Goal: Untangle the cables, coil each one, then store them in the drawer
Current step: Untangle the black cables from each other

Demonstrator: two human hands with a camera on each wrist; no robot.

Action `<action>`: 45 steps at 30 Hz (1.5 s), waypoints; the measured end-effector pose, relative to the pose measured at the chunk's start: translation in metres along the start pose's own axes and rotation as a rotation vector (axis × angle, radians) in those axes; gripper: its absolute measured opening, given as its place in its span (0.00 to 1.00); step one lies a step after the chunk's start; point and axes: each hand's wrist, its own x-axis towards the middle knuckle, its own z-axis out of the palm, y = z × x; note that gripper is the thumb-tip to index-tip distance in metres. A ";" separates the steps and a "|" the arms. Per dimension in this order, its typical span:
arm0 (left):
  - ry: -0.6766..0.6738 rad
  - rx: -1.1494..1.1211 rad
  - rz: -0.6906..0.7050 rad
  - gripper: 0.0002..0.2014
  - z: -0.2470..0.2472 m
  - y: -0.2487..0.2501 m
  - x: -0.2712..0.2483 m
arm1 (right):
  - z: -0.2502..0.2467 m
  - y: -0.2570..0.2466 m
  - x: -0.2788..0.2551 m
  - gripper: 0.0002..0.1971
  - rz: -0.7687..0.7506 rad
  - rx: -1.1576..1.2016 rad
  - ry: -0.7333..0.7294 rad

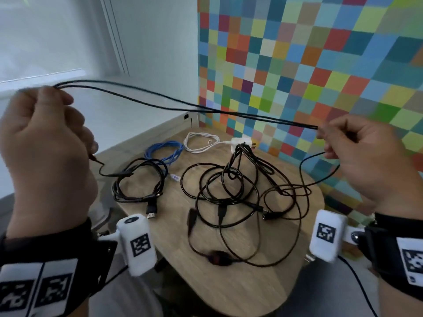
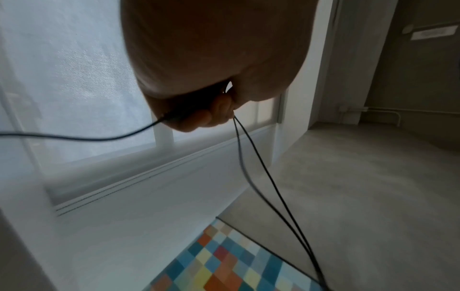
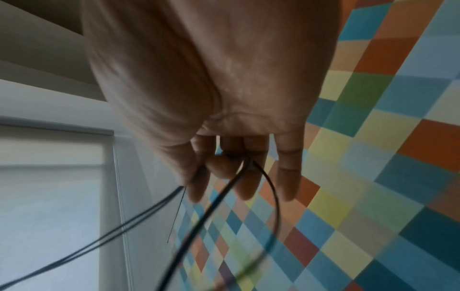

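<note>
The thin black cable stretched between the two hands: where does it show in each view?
Head: thin black cable spans the upper middle, left hand to right hand.
Left wrist: two strands run down-right.
Right wrist: strands leave lower left.
Shared landmark: checkered wall.

a doubled thin black cable stretches in the air between the two hands, like a bar above the far part of the desk. under it, a black tangle covers the middle and right of the desk. a coiled black cable lies at the left, a blue coil and a white cable behind. the near part of the desk is bare wood. the checkered wall closes the right side.
</note>
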 end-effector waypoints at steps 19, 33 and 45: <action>-0.812 0.288 0.127 0.11 0.059 0.022 -0.082 | 0.055 -0.070 -0.055 0.42 -0.275 0.129 -0.492; -0.856 -0.112 -0.347 0.09 0.031 0.015 -0.048 | 0.031 -0.044 -0.026 0.09 -0.112 0.305 -0.356; -0.965 0.505 -0.139 0.26 0.028 -0.001 -0.044 | 0.027 -0.032 -0.016 0.10 -0.150 0.209 -0.040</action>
